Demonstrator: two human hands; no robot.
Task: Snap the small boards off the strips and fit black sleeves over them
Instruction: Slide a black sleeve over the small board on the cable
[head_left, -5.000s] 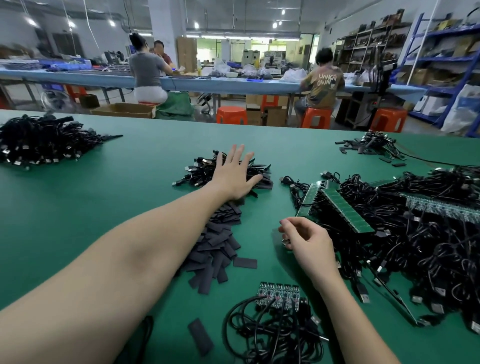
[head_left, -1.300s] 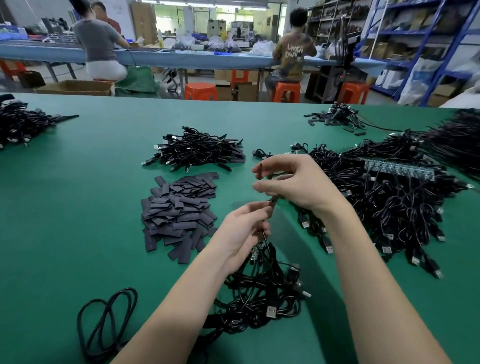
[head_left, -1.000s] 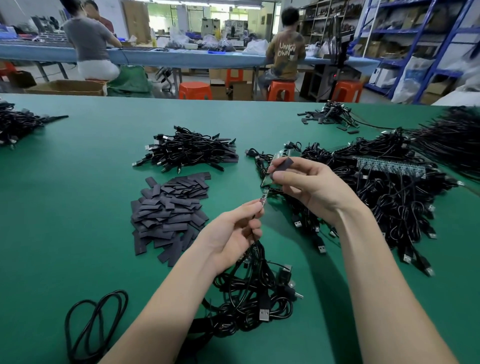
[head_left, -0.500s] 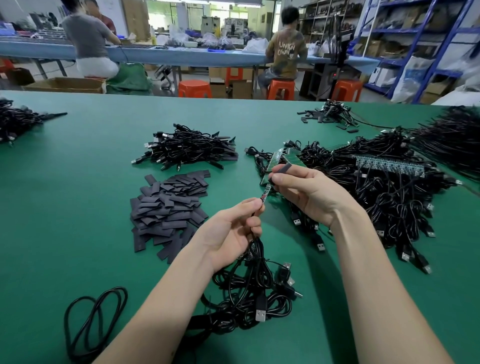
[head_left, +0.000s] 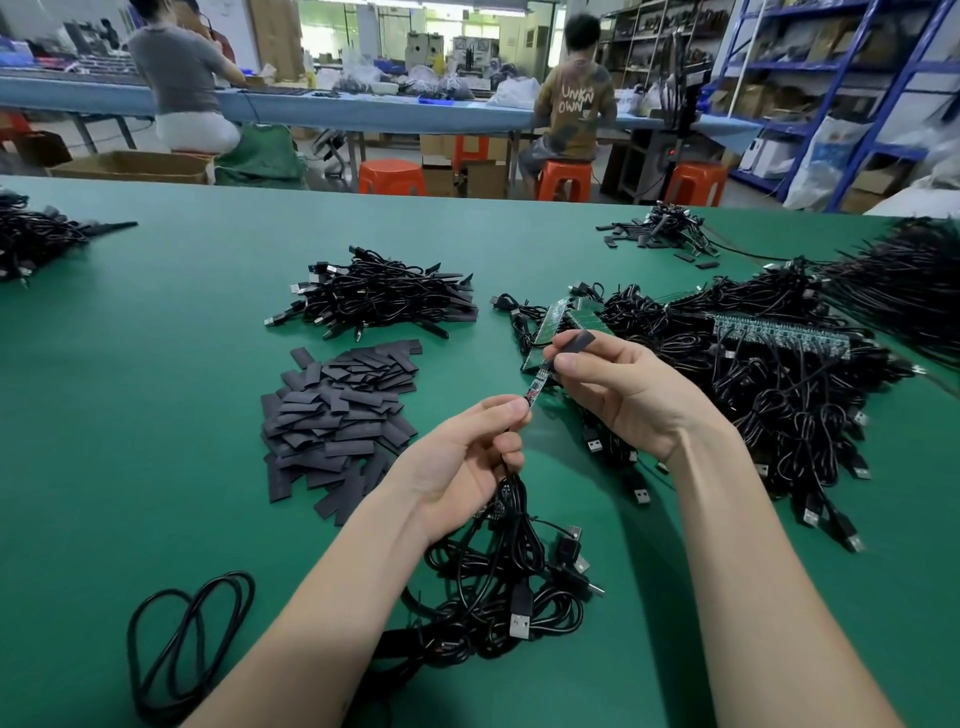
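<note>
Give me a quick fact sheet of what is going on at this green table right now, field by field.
activity: sliding a black sleeve onto a small board
left hand: pinches the small board at its cable end
right hand: pinches the black sleeve at the board's far tip
sleeve supply: loose sleeve pile left of the hands
unsnapped stock: green board strips amid black cables on the right
under the hands: cable bundle
far left-centre: another cable heap
surface: green table
</note>
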